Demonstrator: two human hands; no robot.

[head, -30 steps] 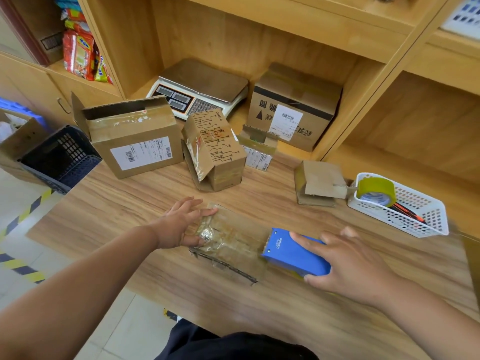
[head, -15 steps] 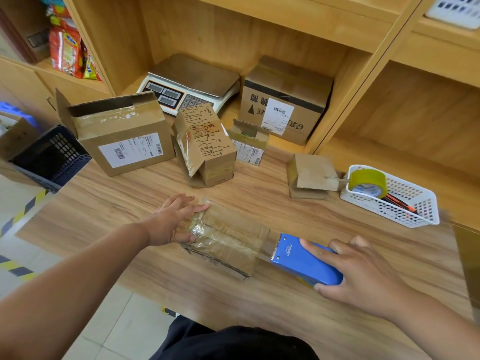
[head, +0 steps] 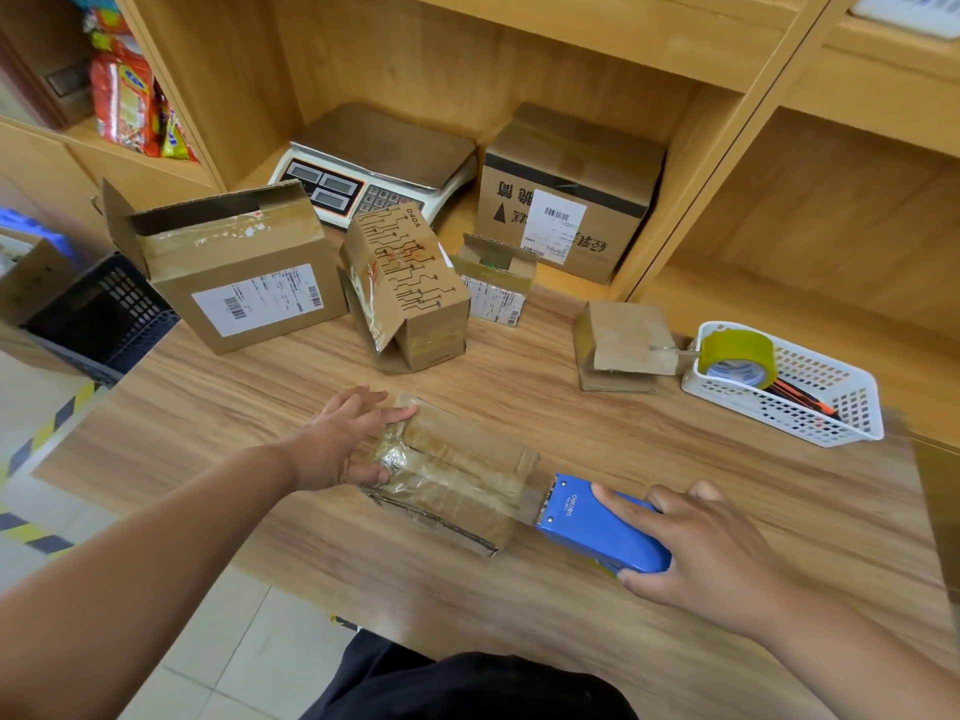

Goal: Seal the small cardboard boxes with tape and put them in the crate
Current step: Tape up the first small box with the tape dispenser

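Observation:
A small cardboard box (head: 457, 475), wrapped in shiny clear tape, lies on the wooden table (head: 519, 589) in front of me. My left hand (head: 345, 441) presses flat against its left end, fingers straight. My right hand (head: 696, 553) grips a blue tape dispenser (head: 597, 527) just right of the box, and a strip of tape runs from its toothed edge to the box's right end. A dark plastic crate (head: 104, 314) stands off the table's left edge.
Further back on the table stand an open labelled box (head: 244, 272), a printed box with a loose flap (head: 410, 293), a small open box (head: 496, 283) and a flat box (head: 623, 345). A white basket (head: 810, 407) with a tape roll (head: 737, 350) is at right. A scale (head: 374, 163) and a box (head: 566, 194) sit on the shelf.
My right hand has drawn the blue dispenser rightward off the box's top, past its right end, with tape stretching behind it. My left hand has stayed at the left end.

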